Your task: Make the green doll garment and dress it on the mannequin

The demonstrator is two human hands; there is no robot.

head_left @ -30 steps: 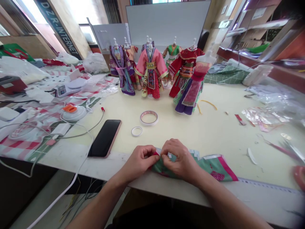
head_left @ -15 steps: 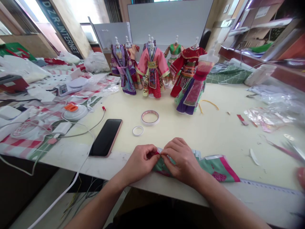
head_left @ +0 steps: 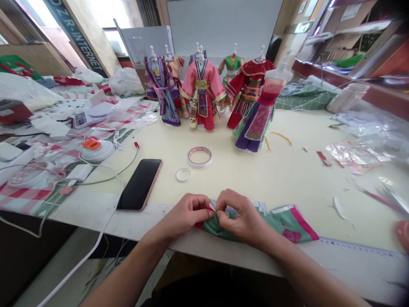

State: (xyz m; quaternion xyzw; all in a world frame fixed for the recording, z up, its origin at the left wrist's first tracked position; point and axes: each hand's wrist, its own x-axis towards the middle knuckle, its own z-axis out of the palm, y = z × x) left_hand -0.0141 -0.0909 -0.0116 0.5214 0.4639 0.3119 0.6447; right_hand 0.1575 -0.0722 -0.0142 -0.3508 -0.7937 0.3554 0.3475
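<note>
A strip of green fabric (head_left: 277, 222) with red edging and a pink printed motif lies along the front of the table. White tape-like strips run on its upper edge. My left hand (head_left: 188, 215) pinches the fabric's left end, near the red edging. Close beside it, my right hand (head_left: 239, 215) is closed too, thumb and forefinger pinching the same upper edge. The fingertips of both hands almost touch. Part of the fabric is hidden behind my right hand.
Beyond my hands lie a large tape roll (head_left: 200, 157), a small tape roll (head_left: 183, 175) and a phone (head_left: 139, 184). Several dressed doll forms (head_left: 203, 91) stand at the back. Cables (head_left: 105, 230) hang at left; a ruler (head_left: 354, 247) and scissors (head_left: 398, 198) lie right.
My right hand's fingers have bent more and its knuckles have lifted slightly. More red edging shows below my left hand. The whole view has shifted a little.
</note>
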